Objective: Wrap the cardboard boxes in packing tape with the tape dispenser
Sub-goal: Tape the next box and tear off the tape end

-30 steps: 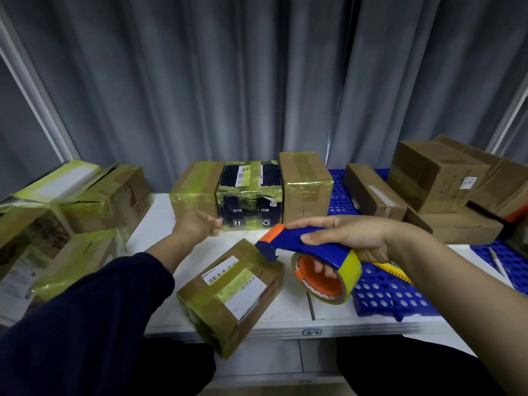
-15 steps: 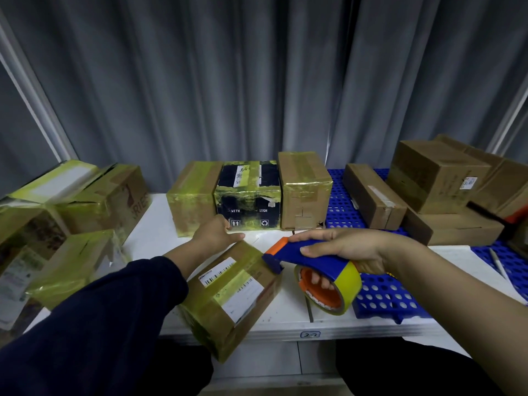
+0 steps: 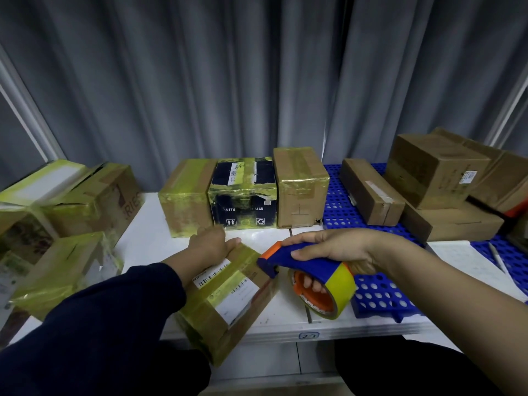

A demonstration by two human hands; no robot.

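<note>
Head view: the box (image 3: 228, 292) at the table (image 3: 285, 318)'s front edge was steadied by the left hand (image 3: 213, 247), fingers hidden. The tape dispenser (image 3: 311, 262) was gripped by the right hand (image 3: 337, 247), nose at the box. The tape (image 3: 340, 284) was best pulled straight and pressed flat.

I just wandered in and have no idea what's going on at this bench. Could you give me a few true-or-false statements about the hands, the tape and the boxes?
1. The right hand grips the tape dispenser. True.
2. The tape roll is red. False: the tape is yellow, on an orange core.
3. The left hand holds the far end of the labelled box at the front edge of the table. True.
4. The dark box stands alone at the far right. False: it stands mid-table in the back row, with a yellow-taped box on one side and a taller brown box on the other.
</note>
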